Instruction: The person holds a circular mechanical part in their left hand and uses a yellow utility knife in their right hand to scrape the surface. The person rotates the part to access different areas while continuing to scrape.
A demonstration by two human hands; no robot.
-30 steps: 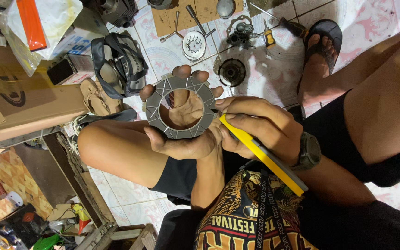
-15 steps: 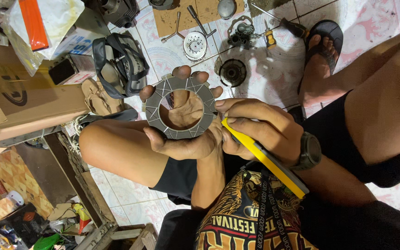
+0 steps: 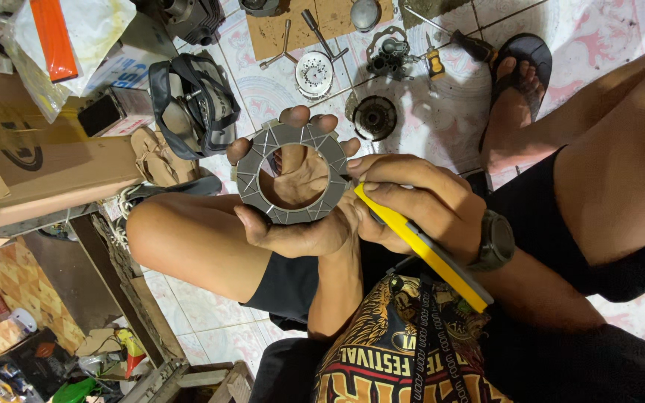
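At the centre of the frame, my left hand [image 3: 300, 201] cradles a grey ring-shaped friction plate [image 3: 293, 172] from beneath: palm up, fingers spread wide and only lightly curled, thumb pressed over the lower rim, so the flat face is turned toward my eyes. The plate is a thin disc with a large round opening, a notched outer edge and a dull, matt face cut by shallow crossing grooves. Just to the right of centre, my right hand [image 3: 419, 201] is closed in a fist-like grip around a yellow utility knife [image 3: 419, 246], whose smooth plastic body slants toward the lower right; its front end meets the plate's right edge, though the tip itself is hidden by my fingers. A dark wristwatch [image 3: 496, 240] sits on that wrist. In the upper centre, on the patterned tiled floor [image 3: 606, 30], lie a round perforated metal part [image 3: 313, 75], a dark toothed hub [image 3: 374, 117] and a screwdriver [image 3: 434, 63]. At upper left rest a brown cardboard box [image 3: 39, 164] and a black strapped bag [image 3: 192, 101].
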